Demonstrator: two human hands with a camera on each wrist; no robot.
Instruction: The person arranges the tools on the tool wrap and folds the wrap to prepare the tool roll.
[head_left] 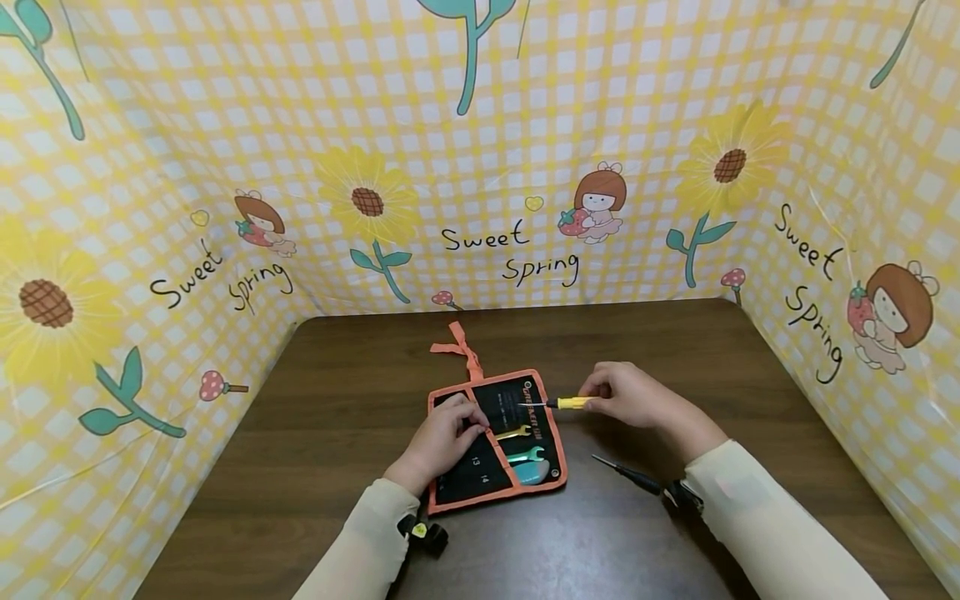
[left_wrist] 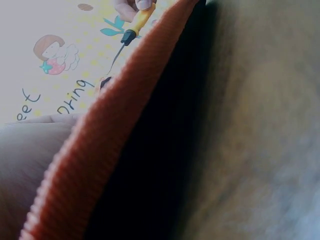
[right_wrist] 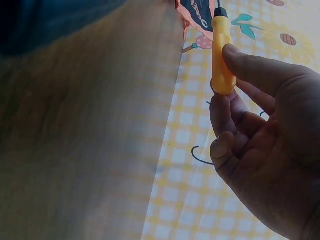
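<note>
A black tool pouch (head_left: 465, 485) with orange trim lies flat on the table. Thumb and fingers of my left hand (head_left: 444, 437) pinch the orange pocket edge near its middle. In the pocket sit a yellow wrench (head_left: 514, 433) and a green wrench (head_left: 528, 456), with a light blue rounded tool (head_left: 531, 473) below them. My right hand (head_left: 630, 396) holds a yellow-handled screwdriver (right_wrist: 222, 55) by the handle's end, between thumb and fingers. Its thin shaft points left over the pouch's upper flap. The orange trim fills much of the left wrist view.
A black screwdriver (head_left: 630, 475) lies on the table beside my right wrist. An orange tie strap (head_left: 469, 354) stretches from the pouch's far edge. Yellow checked cloth (head_left: 480, 192) encloses the wooden table (head_left: 360, 358) at the back and both sides.
</note>
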